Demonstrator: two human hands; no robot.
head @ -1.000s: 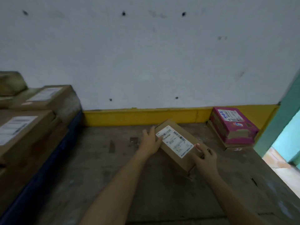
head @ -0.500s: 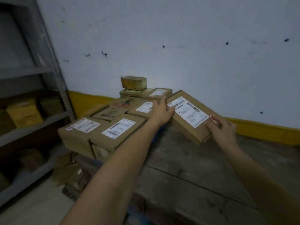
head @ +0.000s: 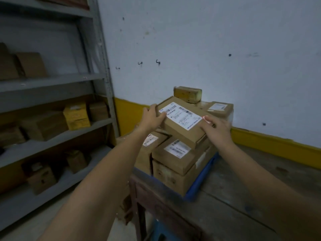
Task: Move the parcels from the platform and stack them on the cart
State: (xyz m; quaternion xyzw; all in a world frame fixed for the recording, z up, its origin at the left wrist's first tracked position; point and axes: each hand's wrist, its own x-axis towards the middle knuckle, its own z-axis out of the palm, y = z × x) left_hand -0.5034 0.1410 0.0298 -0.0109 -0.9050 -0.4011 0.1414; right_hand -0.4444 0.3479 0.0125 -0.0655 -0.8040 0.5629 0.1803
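Okay, your left hand (head: 152,117) and right hand (head: 217,129) grip the parcel (head: 182,125) ends, so level it, square it on the stack (head: 175,153), then release.

A flat brown parcel (head: 180,119) bearing a white barcode label, tilted and gripped at its ends by the left hand (head: 152,117) and right hand (head: 217,129), hangs over labelled brown boxes (head: 175,160) stacked on the blue cart (head: 201,176) beside the wooden platform (head: 234,206).
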